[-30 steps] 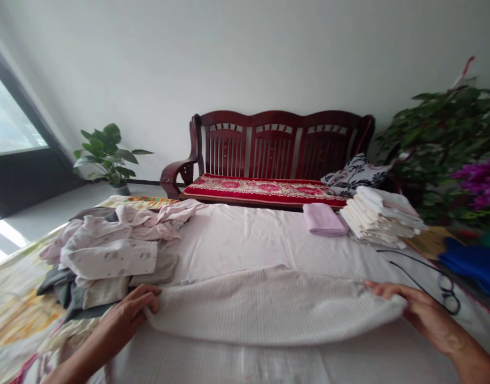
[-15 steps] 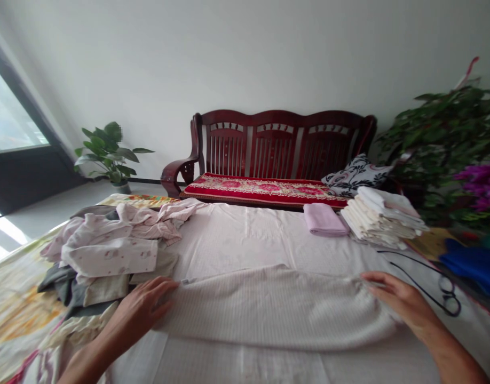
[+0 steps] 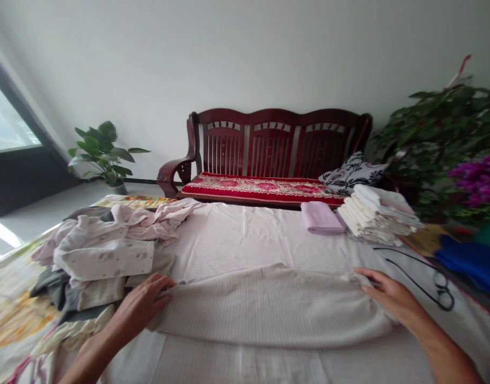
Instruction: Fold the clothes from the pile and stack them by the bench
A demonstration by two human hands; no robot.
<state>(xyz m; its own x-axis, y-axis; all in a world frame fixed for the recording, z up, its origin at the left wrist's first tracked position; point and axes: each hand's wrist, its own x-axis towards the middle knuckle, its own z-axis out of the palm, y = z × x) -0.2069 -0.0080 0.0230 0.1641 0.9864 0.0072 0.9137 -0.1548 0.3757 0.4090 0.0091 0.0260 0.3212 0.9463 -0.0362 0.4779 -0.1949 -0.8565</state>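
Observation:
A pale grey, finely striped garment (image 3: 269, 306) stretches sideways across the white sheet in front of me, folded into a long strip; its exact kind cannot be made out. My left hand (image 3: 149, 296) grips its left end, fingers bent over the cloth by the upper corner. At the opposite end, my right hand (image 3: 383, 290) pinches the upper right corner between thumb and fingers. The strip's lower edge curves down slightly toward me. Left of my left hand lies a heap of loose clothes (image 3: 104, 256), with a white printed piece on top.
A folded lilac cloth (image 3: 323, 217) sits beside a stack of folded white cloths (image 3: 379, 216) at the far right. Black-framed glasses (image 3: 443, 290) lie right of my right hand. Beyond the white sheet (image 3: 245, 234) stands a dark red wooden bench (image 3: 269, 144). Blue fabric (image 3: 469, 261) is at the right edge.
The whole view has shifted slightly, so things appear a little further left. Both hands keep their hold on the garment's ends, and it lies much as before.

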